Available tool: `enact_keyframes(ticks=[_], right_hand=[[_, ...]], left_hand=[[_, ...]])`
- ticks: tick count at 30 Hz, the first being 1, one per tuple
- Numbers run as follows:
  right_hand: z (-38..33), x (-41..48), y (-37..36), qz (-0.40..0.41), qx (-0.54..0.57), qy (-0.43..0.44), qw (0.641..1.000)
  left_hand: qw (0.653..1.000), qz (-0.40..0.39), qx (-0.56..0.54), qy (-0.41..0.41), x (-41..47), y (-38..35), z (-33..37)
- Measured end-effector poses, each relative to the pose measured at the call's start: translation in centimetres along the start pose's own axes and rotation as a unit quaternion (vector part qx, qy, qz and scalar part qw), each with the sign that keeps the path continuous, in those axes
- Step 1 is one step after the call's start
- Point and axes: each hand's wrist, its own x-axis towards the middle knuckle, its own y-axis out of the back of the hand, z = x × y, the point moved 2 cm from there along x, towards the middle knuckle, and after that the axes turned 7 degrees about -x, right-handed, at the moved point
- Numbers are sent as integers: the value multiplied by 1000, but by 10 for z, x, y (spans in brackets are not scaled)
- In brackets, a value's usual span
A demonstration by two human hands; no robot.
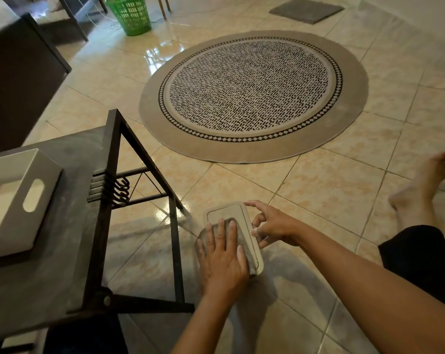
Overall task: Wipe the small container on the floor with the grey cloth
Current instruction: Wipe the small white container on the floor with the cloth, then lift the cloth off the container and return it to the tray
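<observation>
Tiled floor [318, 187]; work sits lower centre of frame. Left hand [222, 254]: flat, fingers straight, pressing one grey cloth [243, 241] onto one beige lid [226, 212] lying on the floor. Right hand [269, 226]: fingers curled, index and thumb gripping the lid's right edge. Also one rug [252, 95], one green basket [132, 14], and one white tray [51, 185] on the tabletop [75, 154] at left.

Left hand [222, 254]: bare, with short pale nails; it lay on the near side of the rug [253, 152].
Right hand [272, 224]: bare, with a pale thumbnail; also on the near side of the rug.
Forearms [356, 274]: bare along all their visible length.
Leg: covered in plain black cloth [420, 256] with a rounded hem, near and to the right of the rug.
Foot [420, 185]: bare, its toes blurred, right of the rug.
</observation>
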Motion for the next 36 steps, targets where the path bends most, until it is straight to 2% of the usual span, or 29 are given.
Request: enact_keyframes(ticks=[4, 16, 21, 24, 26, 27, 28, 30, 31, 32, 34, 36], right_hand=[[-1, -2, 0, 1, -7, 0, 1000], [3, -1, -4, 6, -17, 8, 1000], [5, 1, -4, 10, -9, 12, 1000], [6, 1, -4, 10, -5, 8, 1000], [5, 0, -5, 11, -5, 6, 1000], [4, 0, -5, 14, -8, 6, 1000], [5, -1, -5, 18, -11, 6, 1000], [3, -1, -4, 24, -16, 10, 1000], [2, -1, -3, 27, -16, 11, 999], [0, -1, -2, 30, -15, 10, 999], [-2, 0, 0, 35, -13, 8, 999], [-3, 2, 3, 38, -7, 5, 999]], left_hand=[[1000, -10, 22, -18, -4, -12, 18], [998, -25, 57, -16, 65, 11, 17], [998, -31, 45, -23, 34, 1, 21], [998, -37, -2, -43, 10, 1, 20], [996, 28, -88, 5, 3, 6, 2], [984, 68, -152, 68, 1, 11, -10], [958, 80, -229, 154, 0, 16, -23], [879, 29, -382, 285, -3, 22, -40], [858, -8, -413, 305, -6, 27, -42], [863, -23, -406, 301, -8, 33, -42], [879, 7, -382, 285, -9, 41, -46], [876, 39, -389, 282, -9, 48, -47]])
